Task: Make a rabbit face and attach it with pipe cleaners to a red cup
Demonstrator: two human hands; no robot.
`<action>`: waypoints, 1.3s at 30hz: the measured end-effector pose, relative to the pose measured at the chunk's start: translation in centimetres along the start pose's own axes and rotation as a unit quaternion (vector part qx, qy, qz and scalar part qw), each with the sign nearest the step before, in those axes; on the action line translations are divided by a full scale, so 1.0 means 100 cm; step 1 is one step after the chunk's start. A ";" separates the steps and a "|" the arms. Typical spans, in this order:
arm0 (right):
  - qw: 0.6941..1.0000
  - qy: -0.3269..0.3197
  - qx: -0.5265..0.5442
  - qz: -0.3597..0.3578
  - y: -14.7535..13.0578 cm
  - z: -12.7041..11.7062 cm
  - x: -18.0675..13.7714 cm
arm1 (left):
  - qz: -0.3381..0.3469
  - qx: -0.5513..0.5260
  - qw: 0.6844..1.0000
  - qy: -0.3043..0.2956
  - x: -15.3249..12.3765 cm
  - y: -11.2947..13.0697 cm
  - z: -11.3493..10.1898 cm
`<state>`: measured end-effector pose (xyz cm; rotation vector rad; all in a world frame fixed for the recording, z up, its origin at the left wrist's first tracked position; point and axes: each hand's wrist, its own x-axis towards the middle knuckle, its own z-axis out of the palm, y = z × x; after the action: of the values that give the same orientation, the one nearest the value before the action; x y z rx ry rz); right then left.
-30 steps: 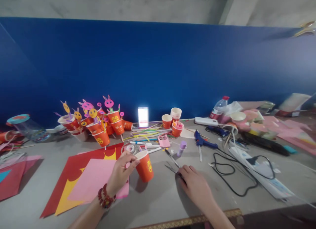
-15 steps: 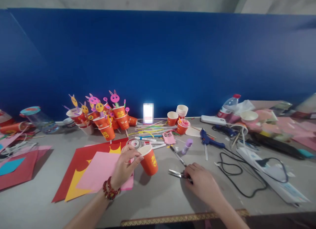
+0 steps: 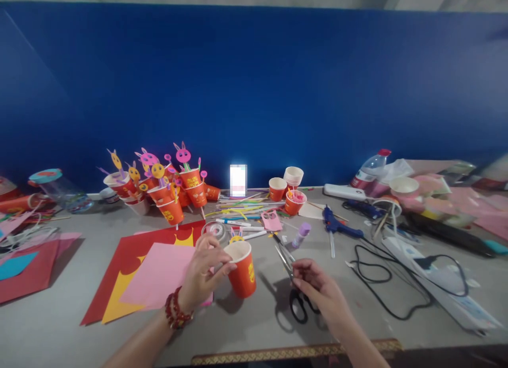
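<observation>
My left hand [image 3: 202, 275], with a red bead bracelet on the wrist, grips the rim of an orange paper cup [image 3: 243, 270] and tilts it just above the grey table [image 3: 257, 315]. My right hand [image 3: 319, 291] is closed on black-handled scissors [image 3: 291, 286], lifted off the table with the blades pointing up and away, just right of the cup. A pink sheet [image 3: 162, 275] lies on red and yellow paper [image 3: 119, 267] under my left forearm.
A cluster of orange cups with paper bunny toppers [image 3: 162, 185] stands at the back left. More cups [image 3: 293, 190], straws, pens, a blue glue gun [image 3: 335, 227], a black cable [image 3: 381, 283], a power strip [image 3: 432, 278] and a water bottle [image 3: 369, 169] fill the back and right. A blue wall is behind.
My right hand has picked the scissors up off the table and raised their blades. My left hand keeps hold of the cup, now a little more upright.
</observation>
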<state>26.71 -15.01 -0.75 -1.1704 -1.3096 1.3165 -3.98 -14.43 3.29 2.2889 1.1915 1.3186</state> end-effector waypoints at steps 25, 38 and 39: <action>0.977 -0.085 0.153 -0.122 -0.011 0.070 0.000 | -0.226 -0.312 0.903 -0.189 0.006 0.048 0.042; 0.978 -0.014 0.147 -0.145 -0.034 0.090 0.023 | -0.235 -0.364 0.872 -0.229 -0.003 0.047 0.048; 0.980 -0.025 0.147 -0.132 -0.037 0.091 0.025 | -0.229 -0.341 0.882 -0.232 -0.003 0.048 0.048</action>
<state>17.25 -13.65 2.77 -0.7372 -1.2097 1.2951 2.37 -16.79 3.07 1.5505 0.8383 0.7671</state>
